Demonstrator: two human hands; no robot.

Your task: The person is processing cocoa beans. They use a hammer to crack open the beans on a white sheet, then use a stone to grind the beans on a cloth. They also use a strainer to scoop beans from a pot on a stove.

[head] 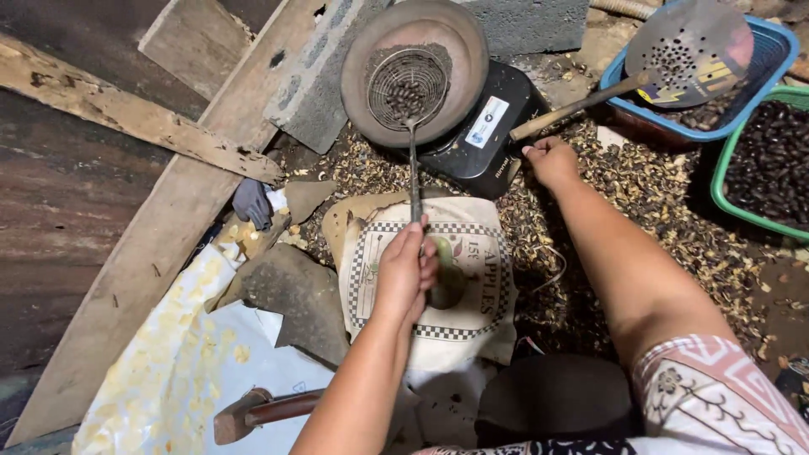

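Left of the black cooker, the left hand has its fingers clenched round the wire skimmer, whose basket rests in the pan. Right of it, the right hand is closed on the shell-strewn floor, its grasp unclear.

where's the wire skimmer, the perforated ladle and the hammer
wire skimmer [408, 87], head view, on the mesh bowl over the round pan
perforated ladle [687, 50], head view, on its holed disc above the blue basket
hammer [244, 414], head view, on the head end, bottom left
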